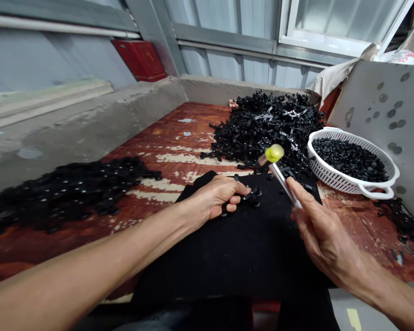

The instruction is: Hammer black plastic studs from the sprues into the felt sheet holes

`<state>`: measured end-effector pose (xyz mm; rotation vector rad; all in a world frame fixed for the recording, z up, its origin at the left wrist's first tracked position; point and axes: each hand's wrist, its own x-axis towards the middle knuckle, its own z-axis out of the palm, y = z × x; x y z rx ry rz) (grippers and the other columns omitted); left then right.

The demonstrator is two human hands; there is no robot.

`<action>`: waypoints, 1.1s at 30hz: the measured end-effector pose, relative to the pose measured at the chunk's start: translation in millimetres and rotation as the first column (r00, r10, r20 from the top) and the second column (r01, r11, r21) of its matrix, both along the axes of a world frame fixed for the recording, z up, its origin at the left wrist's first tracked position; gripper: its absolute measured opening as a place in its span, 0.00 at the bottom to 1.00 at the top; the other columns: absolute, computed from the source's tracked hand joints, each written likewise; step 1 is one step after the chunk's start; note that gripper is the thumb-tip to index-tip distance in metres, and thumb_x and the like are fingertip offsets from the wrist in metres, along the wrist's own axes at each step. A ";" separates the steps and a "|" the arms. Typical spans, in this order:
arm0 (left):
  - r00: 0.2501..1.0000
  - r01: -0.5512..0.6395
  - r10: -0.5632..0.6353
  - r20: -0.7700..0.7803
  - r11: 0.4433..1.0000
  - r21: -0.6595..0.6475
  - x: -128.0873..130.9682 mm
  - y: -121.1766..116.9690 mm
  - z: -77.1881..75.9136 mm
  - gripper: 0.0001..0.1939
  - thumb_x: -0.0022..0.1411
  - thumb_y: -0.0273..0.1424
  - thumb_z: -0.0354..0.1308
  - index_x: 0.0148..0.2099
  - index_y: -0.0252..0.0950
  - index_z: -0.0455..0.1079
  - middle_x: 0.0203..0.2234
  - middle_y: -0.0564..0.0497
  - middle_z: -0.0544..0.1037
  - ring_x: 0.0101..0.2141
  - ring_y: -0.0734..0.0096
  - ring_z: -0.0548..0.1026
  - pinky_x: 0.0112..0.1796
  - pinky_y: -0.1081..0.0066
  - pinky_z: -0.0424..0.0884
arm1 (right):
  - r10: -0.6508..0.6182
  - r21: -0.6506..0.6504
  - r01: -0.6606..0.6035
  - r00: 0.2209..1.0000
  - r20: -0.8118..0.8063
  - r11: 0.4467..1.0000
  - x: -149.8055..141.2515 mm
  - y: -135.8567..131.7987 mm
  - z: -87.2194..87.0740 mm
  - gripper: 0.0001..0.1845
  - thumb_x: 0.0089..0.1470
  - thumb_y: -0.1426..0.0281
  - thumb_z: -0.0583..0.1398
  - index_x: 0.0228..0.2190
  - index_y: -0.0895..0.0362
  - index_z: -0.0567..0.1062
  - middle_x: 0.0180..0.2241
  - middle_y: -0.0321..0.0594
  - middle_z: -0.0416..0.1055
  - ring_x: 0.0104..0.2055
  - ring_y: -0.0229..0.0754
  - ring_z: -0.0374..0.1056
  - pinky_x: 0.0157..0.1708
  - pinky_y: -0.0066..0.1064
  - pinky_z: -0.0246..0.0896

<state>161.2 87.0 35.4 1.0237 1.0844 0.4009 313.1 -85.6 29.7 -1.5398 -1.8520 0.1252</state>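
My left hand [215,197] pinches a small black plastic part [251,197] against a black cloth pad [227,257]. My right hand [317,225] is raised just to the right of it, shut on the metal handle of a small hammer [283,184]. The hammer's yellow-green rubber head [274,153] hangs in the air above the pad's far edge, not touching anything. A heap of black plastic sprues and parts [262,128] lies just beyond the hammer head.
A white perforated plastic basket [334,177] full of small black pieces stands at right on a worn red-brown table [179,133]. A broad pile of black parts [62,193] lies at left. A grey board with holes [382,115] rises at right, and low concrete walls border the back.
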 end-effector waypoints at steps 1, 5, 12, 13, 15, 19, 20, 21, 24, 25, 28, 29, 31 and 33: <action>1.000 -0.011 0.012 -0.017 1.000 0.014 0.4 -0.4 0.5 0.15 0.47 0.15 0.58 0.18 0.34 0.58 0.10 0.60 0.60 0.10 0.87 0.54 0.09 0.84 0.47 | 0.008 0.008 -0.008 1.000 0.009 1.000 0.1 -0.6 1.3 0.35 0.60 0.78 0.48 0.67 0.57 0.47 0.45 0.49 0.73 0.43 0.45 0.72 0.43 0.37 0.72; 0.994 -0.041 0.047 -0.095 0.997 0.064 3.8 -3.0 3.5 0.15 0.47 0.14 0.57 0.18 0.34 0.57 0.10 0.61 0.59 0.10 0.87 0.53 0.09 0.83 0.47 | 0.038 -0.144 -0.028 0.997 0.071 0.989 2.0 1.2 0.7 0.33 0.58 0.79 0.48 0.65 0.61 0.55 0.36 0.48 0.75 0.32 0.46 0.73 0.36 0.39 0.73; 0.991 -0.038 0.049 -0.123 0.995 0.091 4.6 -3.1 5.6 0.15 0.49 0.16 0.58 0.18 0.34 0.57 0.11 0.60 0.60 0.10 0.86 0.54 0.10 0.83 0.48 | 0.009 -0.018 -0.010 0.999 -0.051 1.000 2.7 -0.7 1.6 0.33 0.60 0.79 0.49 0.65 0.59 0.54 0.42 0.46 0.74 0.39 0.41 0.73 0.42 0.34 0.72; 0.991 -0.036 0.047 -0.126 0.995 0.090 4.6 -3.0 5.7 0.15 0.49 0.15 0.57 0.18 0.34 0.57 0.11 0.60 0.60 0.10 0.87 0.54 0.10 0.83 0.47 | 0.010 -0.036 -0.012 0.999 -0.042 0.999 3.8 -0.1 0.1 0.32 0.59 0.79 0.49 0.65 0.58 0.55 0.43 0.46 0.74 0.40 0.42 0.73 0.43 0.36 0.72; 0.990 -0.034 0.045 -0.132 0.996 0.087 4.9 -2.9 6.0 0.15 0.49 0.15 0.56 0.18 0.34 0.57 0.11 0.59 0.61 0.10 0.87 0.53 0.10 0.83 0.47 | 0.019 -0.083 -0.021 1.000 -0.016 0.996 6.3 1.5 -1.8 0.31 0.59 0.78 0.50 0.63 0.55 0.59 0.45 0.45 0.75 0.41 0.44 0.74 0.44 0.38 0.72; 0.990 -0.035 0.046 -0.137 0.996 0.085 5.8 -3.7 7.5 0.16 0.49 0.15 0.56 0.18 0.34 0.58 0.11 0.59 0.61 0.10 0.87 0.54 0.10 0.83 0.47 | 0.021 -0.068 -0.023 0.999 -0.032 0.997 7.2 0.1 3.4 0.31 0.61 0.78 0.49 0.64 0.52 0.56 0.47 0.43 0.75 0.45 0.43 0.73 0.48 0.37 0.70; 0.990 -0.037 0.048 -0.136 0.996 0.087 6.0 -3.9 8.0 0.16 0.49 0.15 0.57 0.18 0.34 0.57 0.11 0.59 0.61 0.10 0.87 0.54 0.10 0.83 0.47 | 0.017 -0.037 -0.018 0.999 -0.047 0.999 6.4 -1.0 5.2 0.32 0.61 0.78 0.49 0.65 0.53 0.54 0.46 0.43 0.75 0.46 0.42 0.73 0.48 0.37 0.70; 0.990 -0.037 0.049 -0.134 0.995 0.088 6.3 -4.1 8.5 0.16 0.49 0.15 0.57 0.17 0.34 0.58 0.11 0.59 0.61 0.10 0.87 0.54 0.10 0.83 0.47 | 0.008 -0.005 -0.008 0.998 -0.063 1.000 5.5 -1.9 6.2 0.33 0.61 0.79 0.49 0.66 0.53 0.53 0.46 0.44 0.74 0.46 0.42 0.73 0.49 0.36 0.69; 0.990 -0.036 0.048 -0.132 0.996 0.087 6.5 -4.4 9.2 0.16 0.49 0.15 0.57 0.17 0.34 0.57 0.11 0.59 0.61 0.10 0.87 0.53 0.09 0.83 0.47 | 0.010 -0.045 -0.012 0.998 -0.056 0.999 3.7 -1.8 5.0 0.33 0.61 0.79 0.49 0.66 0.55 0.53 0.45 0.46 0.74 0.48 0.44 0.72 0.50 0.40 0.69; 0.990 -0.036 0.048 -0.133 0.996 0.086 6.5 -4.3 9.0 0.16 0.48 0.15 0.57 0.17 0.34 0.57 0.11 0.59 0.60 0.10 0.87 0.53 0.09 0.83 0.46 | 0.026 -0.099 -0.030 0.999 -0.036 0.995 3.7 -1.1 4.1 0.32 0.61 0.79 0.49 0.65 0.55 0.54 0.45 0.46 0.75 0.47 0.45 0.72 0.50 0.41 0.69; 0.990 -0.040 0.051 -0.130 0.995 0.088 5.8 -3.5 7.7 0.17 0.46 0.15 0.58 0.17 0.35 0.56 0.11 0.60 0.59 0.10 0.87 0.53 0.10 0.83 0.46 | 0.045 -0.157 -0.048 0.999 -0.025 0.986 3.5 -0.1 3.8 0.31 0.60 0.78 0.50 0.64 0.53 0.57 0.43 0.44 0.76 0.44 0.45 0.74 0.48 0.42 0.71; 0.990 -0.040 0.052 -0.127 0.995 0.090 5.5 -3.1 7.2 0.17 0.46 0.15 0.58 0.17 0.35 0.56 0.11 0.60 0.60 0.10 0.87 0.53 0.10 0.83 0.47 | 0.022 -0.119 -0.028 0.999 -0.046 0.992 3.3 -0.2 4.6 0.31 0.61 0.78 0.50 0.64 0.53 0.56 0.44 0.44 0.76 0.45 0.45 0.74 0.48 0.41 0.71; 0.991 -0.038 0.049 -0.121 0.995 0.095 5.4 -2.1 6.4 0.17 0.46 0.15 0.58 0.17 0.35 0.56 0.11 0.59 0.60 0.10 0.87 0.54 0.10 0.83 0.47 | -0.022 -0.038 0.019 0.996 -0.083 0.999 2.7 -0.4 5.8 0.32 0.61 0.78 0.49 0.65 0.54 0.54 0.49 0.46 0.74 0.48 0.44 0.72 0.49 0.39 0.70; 0.992 -0.030 0.042 -0.122 0.995 0.097 5.5 -1.6 5.9 0.16 0.47 0.15 0.57 0.17 0.34 0.57 0.11 0.59 0.61 0.10 0.87 0.53 0.10 0.83 0.47 | -0.014 -0.042 0.011 0.997 -0.071 0.999 2.7 0.8 5.0 0.32 0.61 0.78 0.50 0.65 0.54 0.55 0.52 0.47 0.73 0.49 0.45 0.72 0.48 0.40 0.70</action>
